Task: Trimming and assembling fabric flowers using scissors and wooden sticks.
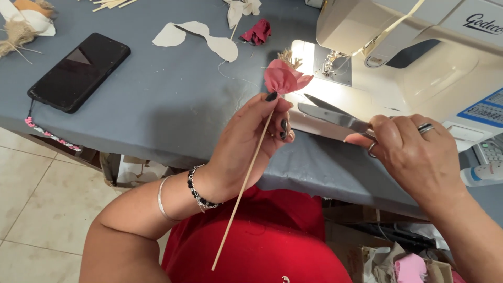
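The left hand (pixel 246 144) pinches a thin wooden stick (pixel 242 191) with a pink cloth flower (pixel 285 77) on top, just in front of the white sewing machine (pixel 419 47). The right hand (pixel 414 157) grips open scissors (pixel 335 115) beside the flower.

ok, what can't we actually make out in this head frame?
- Scissors handles: head view, hidden inside the right hand.
- Wooden stick, upper stretch: covered by the left hand fingers.
- Sewing machine: cut off by the top and right edges.
- Phone screen: dark, nothing readable.
- Needle area of the machine: washed out by its lamp.
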